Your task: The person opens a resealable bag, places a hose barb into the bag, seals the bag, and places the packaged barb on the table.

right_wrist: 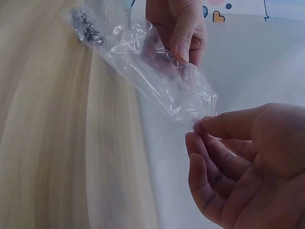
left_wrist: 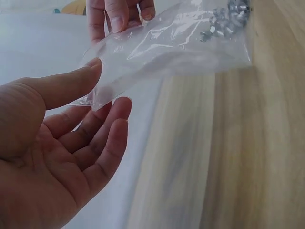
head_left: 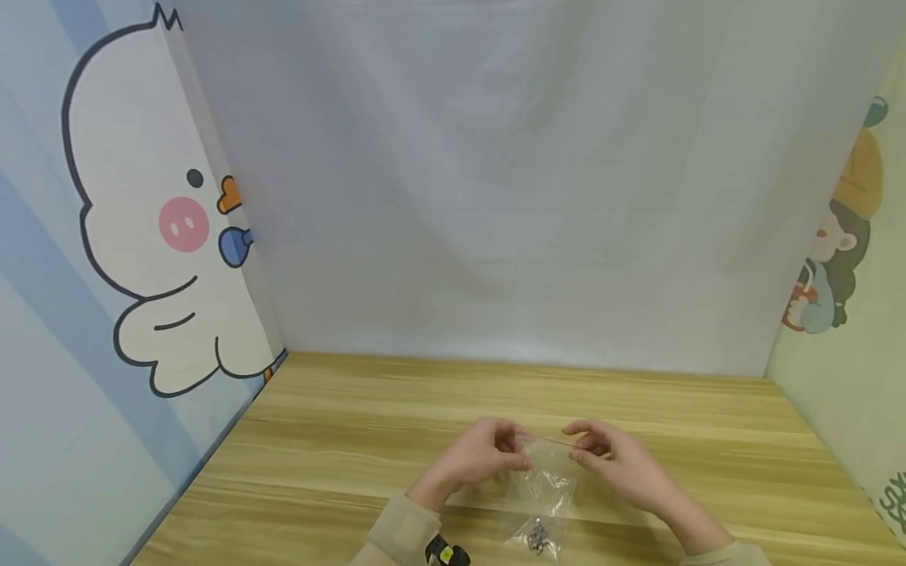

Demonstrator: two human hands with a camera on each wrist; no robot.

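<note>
A clear plastic zip bag hangs between both hands over the table, its reddish top strip running from one hand to the other. Small silvery metal pieces that look like screws or nuts lie heaped in its bottom corner. With thumb and fingers, the left hand pinches the bag's top left corner. At the opposite top corner, the right hand pinches the film between thumb and index finger, clearest in the right wrist view; its other fingers curl loosely below.
The wood-grain table spreads around the hands. A pale grey curtain-like backdrop stands behind it, with a cartoon-printed wall at left and a pale green one at right. A black object with a yellow spot shows by the left sleeve.
</note>
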